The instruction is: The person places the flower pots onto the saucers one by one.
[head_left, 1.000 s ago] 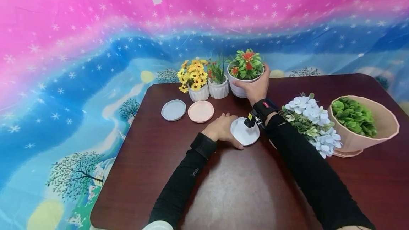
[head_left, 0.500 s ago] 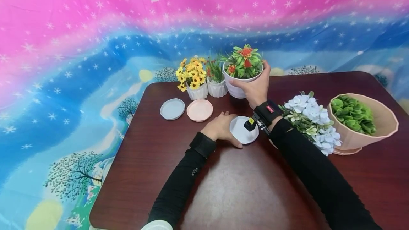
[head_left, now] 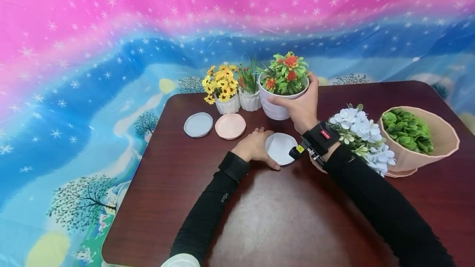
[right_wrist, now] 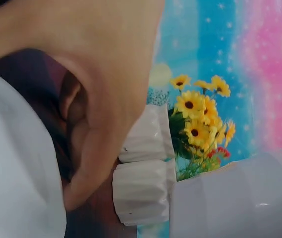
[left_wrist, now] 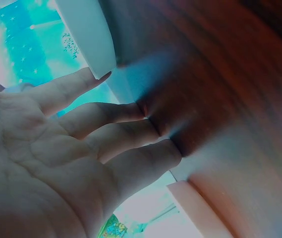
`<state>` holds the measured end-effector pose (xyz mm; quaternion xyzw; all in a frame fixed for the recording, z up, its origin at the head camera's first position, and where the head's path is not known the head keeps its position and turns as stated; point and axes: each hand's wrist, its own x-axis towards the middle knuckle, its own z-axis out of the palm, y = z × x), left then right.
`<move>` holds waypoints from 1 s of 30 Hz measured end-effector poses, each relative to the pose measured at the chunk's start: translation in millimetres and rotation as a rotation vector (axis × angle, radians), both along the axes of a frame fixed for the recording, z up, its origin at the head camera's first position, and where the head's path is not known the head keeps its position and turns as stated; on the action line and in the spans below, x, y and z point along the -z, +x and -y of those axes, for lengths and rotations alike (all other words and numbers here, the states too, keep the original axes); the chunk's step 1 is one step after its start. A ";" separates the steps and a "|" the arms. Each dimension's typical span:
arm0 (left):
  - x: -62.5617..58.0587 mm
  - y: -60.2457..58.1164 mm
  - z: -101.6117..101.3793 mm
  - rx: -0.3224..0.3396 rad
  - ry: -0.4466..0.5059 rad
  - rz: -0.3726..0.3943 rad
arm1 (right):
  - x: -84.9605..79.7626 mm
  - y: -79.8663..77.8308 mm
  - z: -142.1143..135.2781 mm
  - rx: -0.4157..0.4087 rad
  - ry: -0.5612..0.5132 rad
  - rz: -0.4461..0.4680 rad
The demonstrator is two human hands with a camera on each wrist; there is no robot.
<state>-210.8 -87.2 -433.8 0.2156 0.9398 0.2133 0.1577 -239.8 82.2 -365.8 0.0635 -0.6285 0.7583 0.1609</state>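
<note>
Just beyond the white saucer (head_left: 281,149), the right hand (head_left: 303,109) grips a white flowerpot (head_left: 272,109) of red-orange flowers (head_left: 291,62).
Its thumb presses the flowerpot's near side, fingers curled round the far side. At the white saucer's left edge sits the left hand (head_left: 254,148), fingers slightly spread, tips at the tabletop (head_left: 259,217). Farther left of the white saucer lie a pink saucer (head_left: 230,126) and a grey saucer (head_left: 198,125); right of it, pale blue hydrangeas (head_left: 358,127).
</note>
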 end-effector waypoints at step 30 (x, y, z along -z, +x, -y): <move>-7.2 5.1 1.0 -0.029 -0.008 0.064 | 21.8 59.3 -24.2 -0.059 0.045 0.065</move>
